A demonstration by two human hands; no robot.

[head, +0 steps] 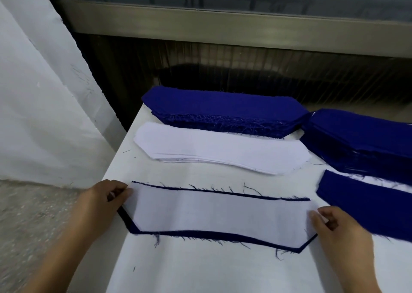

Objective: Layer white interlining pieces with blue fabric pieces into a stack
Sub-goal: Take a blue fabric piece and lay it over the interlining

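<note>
L grip [104, 205] pinches one end of white interlining pc [220, 212], R grip [341, 232] pinches the other. Pc spans btwn grips, flat on blue fabric pc [189, 234] on surface [200, 270]. Beyond grips: white stack [220, 152], then blue stack [223, 109].

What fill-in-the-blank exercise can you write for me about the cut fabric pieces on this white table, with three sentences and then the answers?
1. The fabric piece under the white interlining piece is ____ in colour.
2. The left hand pinches this interlining piece at its ____ end.
3. The low pile of white interlining pieces lies ____ the tall stack of blue fabric pieces and the hands.
Missing words: blue, left, between.
</note>
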